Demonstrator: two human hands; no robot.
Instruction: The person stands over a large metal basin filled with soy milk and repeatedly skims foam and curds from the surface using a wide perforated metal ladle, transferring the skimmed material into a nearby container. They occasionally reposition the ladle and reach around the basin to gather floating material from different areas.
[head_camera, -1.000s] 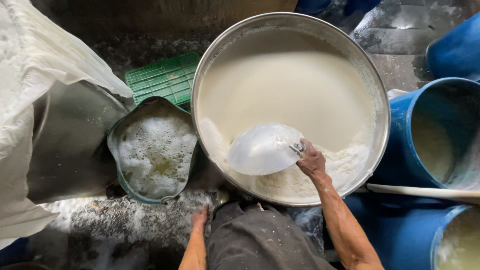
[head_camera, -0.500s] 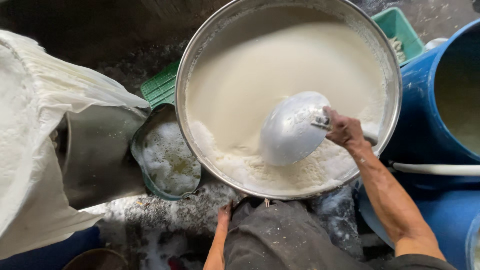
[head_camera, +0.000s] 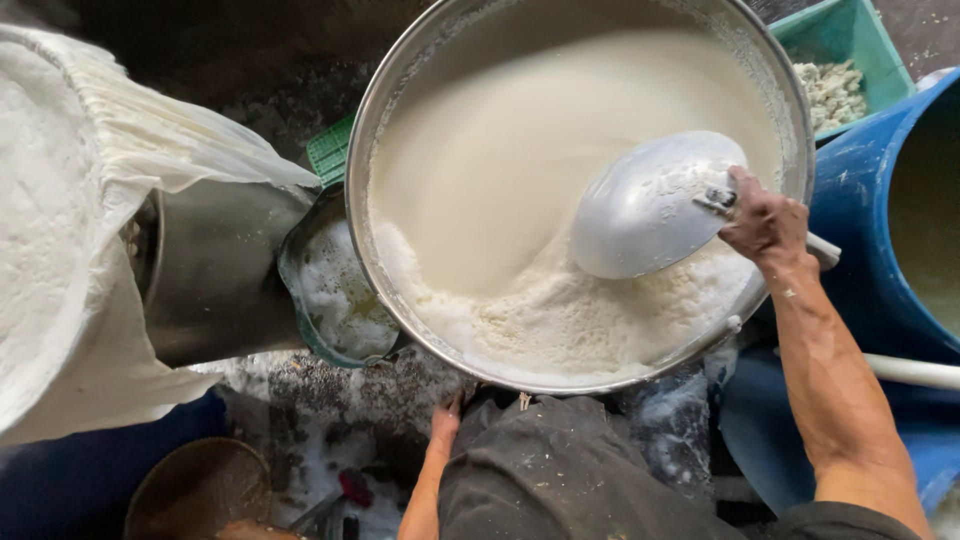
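Aluminium, dull and dented, makes up the scoop (head_camera: 648, 203) that the right hand (head_camera: 764, 222) grips by its short handle at the right rim of the basin (head_camera: 372, 130). The fingers are closed tight round that handle. The scoop lies bowl-down, its back showing, low over the foam (head_camera: 560, 315) heaped at the near side of the basin, and I cannot tell whether its edge is in the liquid.

The basin is wide, of steel, and nearly full of creamy white liquid (head_camera: 510, 140). Such a load would be very heavy and would slosh, so I judge the basin is best left where it stands. The scoop itself looks light and stiff, but wet metal is slippery and a full bowl will pull down hard on so short a handle; a firm grip close to the bowl seems best.

The left hand (head_camera: 441, 425) hangs below the near rim of the basin, beside the dark trousers (head_camera: 560, 470). It seems to hold nothing, though how far it is open is hard to see.

Left of the basin, touching its rim, sits a small green tub (head_camera: 300, 300) of froth, and beyond that a steel pot (head_camera: 215, 265) draped in white cloth (head_camera: 60, 230). Right of the basin stand blue drums (head_camera: 860, 210), with a green crate (head_camera: 840, 35) behind.
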